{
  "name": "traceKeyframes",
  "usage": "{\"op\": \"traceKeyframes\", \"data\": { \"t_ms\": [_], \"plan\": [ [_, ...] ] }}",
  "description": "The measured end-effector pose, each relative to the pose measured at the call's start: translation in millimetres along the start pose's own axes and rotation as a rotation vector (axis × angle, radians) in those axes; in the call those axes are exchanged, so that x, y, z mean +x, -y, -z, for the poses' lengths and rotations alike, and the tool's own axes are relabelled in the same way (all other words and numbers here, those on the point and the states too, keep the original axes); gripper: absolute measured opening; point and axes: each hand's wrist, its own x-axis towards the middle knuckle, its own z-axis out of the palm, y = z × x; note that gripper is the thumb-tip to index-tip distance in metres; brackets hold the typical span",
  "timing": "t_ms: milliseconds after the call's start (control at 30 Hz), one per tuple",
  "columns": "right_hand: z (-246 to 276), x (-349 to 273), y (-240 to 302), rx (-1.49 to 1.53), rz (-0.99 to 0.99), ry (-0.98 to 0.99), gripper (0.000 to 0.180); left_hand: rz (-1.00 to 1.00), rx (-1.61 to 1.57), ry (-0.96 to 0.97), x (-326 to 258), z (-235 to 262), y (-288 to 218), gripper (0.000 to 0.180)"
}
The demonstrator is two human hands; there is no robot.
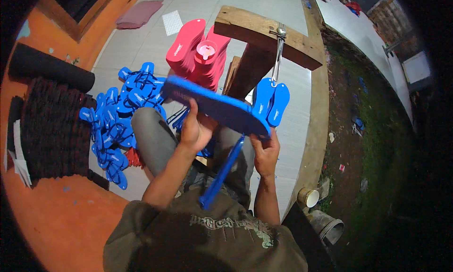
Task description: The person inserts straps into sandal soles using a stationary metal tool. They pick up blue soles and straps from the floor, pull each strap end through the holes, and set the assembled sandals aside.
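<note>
A blue flip-flop sole [214, 104] is held up in front of me, tilted down toward the right. My left hand [196, 129] supports it around the middle of its near edge, thumb against the sole. At its lower right end, my right hand [265, 149] pinches the sole close to where a blue strap [224, 170] hangs down toward my lap. Part of my right hand's fingers is hidden behind the sole. Just beyond that hand, a pair of blue soles [271, 102] stands beside a wooden stand [269, 36], which has a metal tool [279, 50] fixed to its top.
Strapped blue flip-flops [113, 116] lie heaped on the tiled floor at left, near red straps [134, 158]. Stacks of pink soles [186, 45] carry a small pink container [206, 50]. Dark sheets and a black roll [52, 68] line the orange wall. Buckets [330, 229] stand at right.
</note>
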Motion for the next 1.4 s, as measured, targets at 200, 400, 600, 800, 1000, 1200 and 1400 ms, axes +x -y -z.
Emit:
{"op": "traceKeyframes", "data": {
  "t_ms": [200, 400, 600, 800, 1000, 1200, 1400],
  "plan": [
    [-36, 21, 54, -0.260, 0.420, 0.004, 0.047, -0.265, 1.106, 0.225, 3, -44, -21, 0.028],
    [-26, 56, 67, -0.142, 0.557, 0.056, 0.018, -0.692, 1.161, 0.719, 38, -76, -28, 0.023],
    [-18, 81, 75, -0.112, 0.736, 0.071, 0.022, -0.854, 1.198, 1.043, 74, -103, -51, 0.018],
    [-19, 90, 72, -0.037, 0.737, 0.089, 0.020, -0.769, 1.205, 0.939, 73, -103, -47, 0.019],
    [-16, 91, 72, -0.056, 0.722, 0.079, 0.019, -0.706, 1.190, 0.925, 76, -104, -44, 0.018],
    [-18, 83, 100, -0.023, 0.510, 0.014, 0.015, -0.775, 1.142, 0.723, 65, -97, -40, 0.033],
    [-43, 136, 99, -0.408, 0.484, -0.486, 0.018, -1.056, 1.553, -0.101, 99, -125, -12, 0.054]
  ]
}}
